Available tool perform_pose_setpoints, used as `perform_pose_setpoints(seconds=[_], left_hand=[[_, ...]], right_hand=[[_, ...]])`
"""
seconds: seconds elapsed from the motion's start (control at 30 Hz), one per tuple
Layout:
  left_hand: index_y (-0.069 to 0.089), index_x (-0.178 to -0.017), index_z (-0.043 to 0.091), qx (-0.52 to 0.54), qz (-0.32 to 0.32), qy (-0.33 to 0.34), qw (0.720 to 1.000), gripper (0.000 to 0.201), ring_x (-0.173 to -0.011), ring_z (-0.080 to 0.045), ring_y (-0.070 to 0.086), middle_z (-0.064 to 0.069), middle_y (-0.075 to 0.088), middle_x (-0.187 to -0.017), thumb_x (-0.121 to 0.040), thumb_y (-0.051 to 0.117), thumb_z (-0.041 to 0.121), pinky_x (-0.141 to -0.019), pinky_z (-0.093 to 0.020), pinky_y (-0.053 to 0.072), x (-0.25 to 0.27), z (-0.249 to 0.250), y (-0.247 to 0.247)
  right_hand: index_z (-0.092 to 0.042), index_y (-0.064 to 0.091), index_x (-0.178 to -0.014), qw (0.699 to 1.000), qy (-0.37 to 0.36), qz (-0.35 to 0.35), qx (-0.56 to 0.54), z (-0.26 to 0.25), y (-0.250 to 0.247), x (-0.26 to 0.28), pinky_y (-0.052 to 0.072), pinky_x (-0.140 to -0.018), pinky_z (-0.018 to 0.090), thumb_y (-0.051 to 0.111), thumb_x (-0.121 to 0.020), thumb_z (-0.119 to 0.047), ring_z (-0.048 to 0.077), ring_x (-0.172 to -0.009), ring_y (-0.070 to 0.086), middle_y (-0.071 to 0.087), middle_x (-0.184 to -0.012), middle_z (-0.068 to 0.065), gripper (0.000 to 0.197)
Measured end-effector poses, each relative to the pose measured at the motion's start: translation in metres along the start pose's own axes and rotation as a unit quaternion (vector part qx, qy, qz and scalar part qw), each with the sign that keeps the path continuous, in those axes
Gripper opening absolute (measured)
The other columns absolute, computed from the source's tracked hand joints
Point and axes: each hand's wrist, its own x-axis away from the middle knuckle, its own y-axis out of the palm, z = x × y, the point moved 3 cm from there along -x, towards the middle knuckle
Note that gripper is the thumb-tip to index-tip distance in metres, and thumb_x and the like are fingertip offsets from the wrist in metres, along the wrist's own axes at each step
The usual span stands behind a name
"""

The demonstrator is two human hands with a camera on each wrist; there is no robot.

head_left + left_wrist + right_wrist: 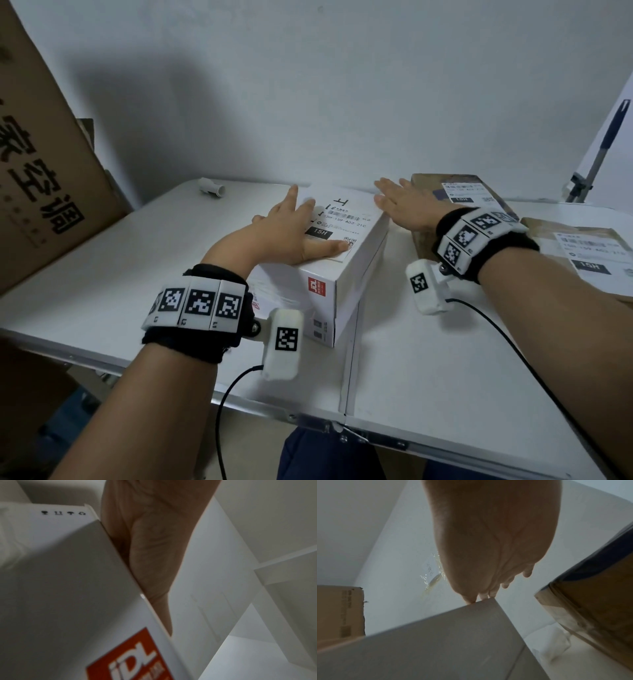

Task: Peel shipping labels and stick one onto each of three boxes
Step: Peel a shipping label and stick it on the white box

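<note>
Head view: three labelled boxes [346,263], two hands [284,236]

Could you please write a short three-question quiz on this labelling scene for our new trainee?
1. True or false: the left hand lies flat on the label on top of the white box.
2. How many boxes in the head view already carry a shipping label?
3. Multiple choice: the right hand is A) pinching a fresh label, B) open with straight fingers at the white box's far right edge, C) resting on the table.

Key
1. True.
2. Three: the white box, the brown box behind the right wrist, and the brown box at the right edge.
3. B.
</note>
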Motion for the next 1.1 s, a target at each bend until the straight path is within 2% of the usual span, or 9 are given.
perform_pose_setpoints(seconds=[0.1,0.2,0.27,0.37,0.47,0.63,0.8,1.1], left_hand=[[0.007,-0.154,0.024,0.005,-0.008,0.029,1.0,0.104,-0.147,-0.025,0.011,0.0,-0.015,-0.161,-0.075,0.054,0.073,-0.116,-0.049,0.016,0.002,-0.003,-0.003],[0.003,-0.154,0.026,0.04,-0.034,0.043,0.998,0.116,-0.148,-0.016,0.01,0.008,-0.019,-0.16,-0.067,0.061,0.077,-0.118,-0.041,0.014,0.002,-0.011,-0.004],[0.0,-0.154,0.027,0.059,-0.047,0.048,0.996,0.12,-0.147,-0.011,0.009,0.012,-0.022,-0.158,-0.064,0.063,0.075,-0.118,-0.034,0.014,0.001,-0.015,-0.005],[-0.004,-0.153,0.026,0.079,-0.051,0.057,0.994,0.122,-0.146,-0.008,0.013,0.016,-0.026,-0.156,-0.064,0.066,0.072,-0.117,-0.031,0.016,0.002,-0.018,-0.004],[-0.007,-0.153,0.026,0.071,-0.044,0.074,0.994,0.123,-0.145,-0.009,0.016,0.014,-0.027,-0.156,-0.065,0.066,0.071,-0.114,-0.026,0.017,0.003,-0.018,-0.003],[-0.005,-0.153,0.024,0.056,-0.037,0.089,0.994,0.12,-0.146,-0.012,0.016,0.013,-0.025,-0.157,-0.067,0.063,0.072,-0.116,-0.03,0.018,0.002,-0.017,-0.001],[-0.002,-0.154,0.021,0.063,-0.028,0.088,0.994,0.12,-0.147,-0.015,0.013,0.011,-0.022,-0.158,-0.067,0.063,0.072,-0.118,-0.036,0.017,0.003,-0.018,-0.001],[0.001,-0.154,0.021,0.054,-0.025,0.07,0.996,0.115,-0.147,-0.016,0.014,0.008,-0.02,-0.159,-0.07,0.063,0.07,-0.118,-0.035,0.017,0.008,-0.013,-0.002]], right_hand=[[-0.019,0.008,-0.154,0.999,-0.004,0.04,-0.033,0.0,-0.009,0.015,0.006,-0.119,0.052,0.019,-0.104,-0.037,0.022,-0.15,0.002,0.003,-0.163,-0.003,0.054],[-0.02,0.006,-0.154,0.997,-0.04,0.054,-0.046,-0.021,-0.019,0.028,0.003,-0.12,0.051,0.018,-0.104,-0.037,0.018,-0.15,0.0,0.002,-0.163,-0.004,0.054],[-0.023,0.004,-0.154,0.996,-0.07,0.044,-0.025,-0.044,-0.018,0.034,0.001,-0.119,0.051,0.02,-0.104,-0.038,0.017,-0.15,-0.002,0.0,-0.162,-0.007,0.055],[-0.026,-0.001,-0.154,0.994,-0.107,0.001,0.019,-0.079,-0.001,0.035,-0.001,-0.119,0.051,0.021,-0.103,-0.042,0.019,-0.15,-0.008,-0.006,-0.162,-0.009,0.058],[-0.026,-0.006,-0.153,0.995,-0.088,-0.041,0.036,-0.09,0.012,0.029,-0.004,-0.12,0.051,0.016,-0.102,-0.045,0.02,-0.149,-0.013,-0.01,-0.161,-0.01,0.058],[-0.025,-0.006,-0.153,0.996,-0.04,-0.068,0.05,-0.085,0.009,0.013,-0.001,-0.119,0.053,0.012,-0.102,-0.045,0.022,-0.149,-0.011,-0.011,-0.162,-0.008,0.058],[-0.026,-0.006,-0.153,0.994,-0.024,-0.091,0.054,-0.084,0.004,0.007,0.0,-0.119,0.053,0.009,-0.102,-0.047,0.024,-0.149,-0.009,-0.011,-0.161,-0.009,0.057],[-0.027,-0.009,-0.152,0.996,0.006,-0.076,0.053,-0.077,0.008,0.002,0.002,-0.118,0.057,0.009,-0.101,-0.049,0.025,-0.149,-0.009,-0.014,-0.161,-0.01,0.059]])
